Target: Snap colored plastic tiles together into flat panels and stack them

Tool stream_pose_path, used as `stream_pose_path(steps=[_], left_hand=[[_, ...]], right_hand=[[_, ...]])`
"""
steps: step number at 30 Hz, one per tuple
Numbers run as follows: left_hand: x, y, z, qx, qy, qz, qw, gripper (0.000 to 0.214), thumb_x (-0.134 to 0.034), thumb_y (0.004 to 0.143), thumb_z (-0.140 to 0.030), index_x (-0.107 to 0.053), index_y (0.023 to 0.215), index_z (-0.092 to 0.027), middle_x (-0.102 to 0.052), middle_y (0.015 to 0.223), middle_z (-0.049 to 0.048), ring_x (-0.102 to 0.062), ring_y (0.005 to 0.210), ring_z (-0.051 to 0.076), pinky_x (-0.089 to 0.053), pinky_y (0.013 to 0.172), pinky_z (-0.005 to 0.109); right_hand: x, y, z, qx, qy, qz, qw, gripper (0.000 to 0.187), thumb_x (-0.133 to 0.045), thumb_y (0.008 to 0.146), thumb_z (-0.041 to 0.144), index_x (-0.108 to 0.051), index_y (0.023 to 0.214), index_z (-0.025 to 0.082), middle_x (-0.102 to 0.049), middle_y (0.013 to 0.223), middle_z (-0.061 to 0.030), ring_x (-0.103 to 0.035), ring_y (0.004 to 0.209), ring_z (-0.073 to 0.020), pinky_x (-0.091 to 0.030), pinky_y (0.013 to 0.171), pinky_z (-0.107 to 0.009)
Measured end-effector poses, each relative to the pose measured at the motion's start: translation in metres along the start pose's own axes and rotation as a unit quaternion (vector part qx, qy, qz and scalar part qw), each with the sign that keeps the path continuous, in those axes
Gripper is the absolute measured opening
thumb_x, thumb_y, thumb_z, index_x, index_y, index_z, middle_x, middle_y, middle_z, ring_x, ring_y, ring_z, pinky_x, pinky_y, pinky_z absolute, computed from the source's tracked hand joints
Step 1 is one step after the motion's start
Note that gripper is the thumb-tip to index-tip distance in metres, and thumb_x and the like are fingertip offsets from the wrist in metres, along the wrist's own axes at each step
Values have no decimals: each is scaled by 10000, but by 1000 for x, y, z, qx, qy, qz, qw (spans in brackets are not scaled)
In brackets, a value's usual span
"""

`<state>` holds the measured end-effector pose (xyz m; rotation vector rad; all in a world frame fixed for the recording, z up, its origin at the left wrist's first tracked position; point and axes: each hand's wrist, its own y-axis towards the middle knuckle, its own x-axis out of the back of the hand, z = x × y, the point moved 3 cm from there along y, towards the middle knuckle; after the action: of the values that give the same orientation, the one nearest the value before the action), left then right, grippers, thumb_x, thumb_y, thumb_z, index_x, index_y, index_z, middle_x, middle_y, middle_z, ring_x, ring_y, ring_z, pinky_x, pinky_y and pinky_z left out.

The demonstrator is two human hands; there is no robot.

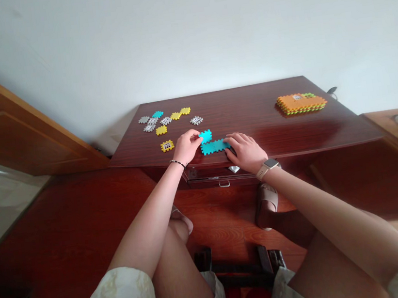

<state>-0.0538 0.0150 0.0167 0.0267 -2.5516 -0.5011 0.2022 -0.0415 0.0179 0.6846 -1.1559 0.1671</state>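
A joined strip of turquoise interlocking tiles lies near the front edge of the dark wooden table. My left hand pinches a single turquoise tile at its left side, right behind the strip's left end. Whether that tile's teeth are locked into the strip I cannot tell. My right hand rests over the strip's right end, fingers pressing on it and hiding part of it. A yellow tile with a window pattern lies to the left of my left hand.
Loose grey, yellow and turquoise tiles are scattered at the table's back left, among them a grey tile. A stack of orange and yellow-green tiles stands on the right. A drawer handle shows below the front edge.
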Motion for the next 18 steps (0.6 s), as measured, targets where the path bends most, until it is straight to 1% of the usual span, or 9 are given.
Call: stream_pose_path(steps=[6, 12, 18], left_hand=[[0, -1, 2, -10, 45, 9, 999, 63, -757, 918, -232, -758, 980, -242, -837, 1033, 50, -783, 946, 249, -605, 960, 418], [1, -3, 1, -46, 78, 16, 996, 80, -733, 944, -193, -758, 993, -251, -828, 1060, 55, -778, 985, 251, -616, 973, 416], [3, -1, 0, -69, 70, 19, 995, 185, -688, 968, -153, -764, 1100, -259, -824, 1147, 68, -784, 1067, 251, -625, 997, 419]], right_hand=[[1, 0, 1, 1, -3, 2, 1000, 380, -500, 1112, 381, -673, 1407, 216, -681, 1511, -167, -575, 1425, -377, -508, 1145, -543], [0, 1, 0, 2, -1, -1, 1000, 381, -504, 1105, 376, -675, 1407, 222, -687, 1498, -169, -577, 1415, -379, -507, 1140, -550], [-2, 0, -2, 5, -6, -1, 1000, 380, -502, 1110, 378, -673, 1415, 229, -681, 1508, -162, -573, 1419, -377, -510, 1139, -542]])
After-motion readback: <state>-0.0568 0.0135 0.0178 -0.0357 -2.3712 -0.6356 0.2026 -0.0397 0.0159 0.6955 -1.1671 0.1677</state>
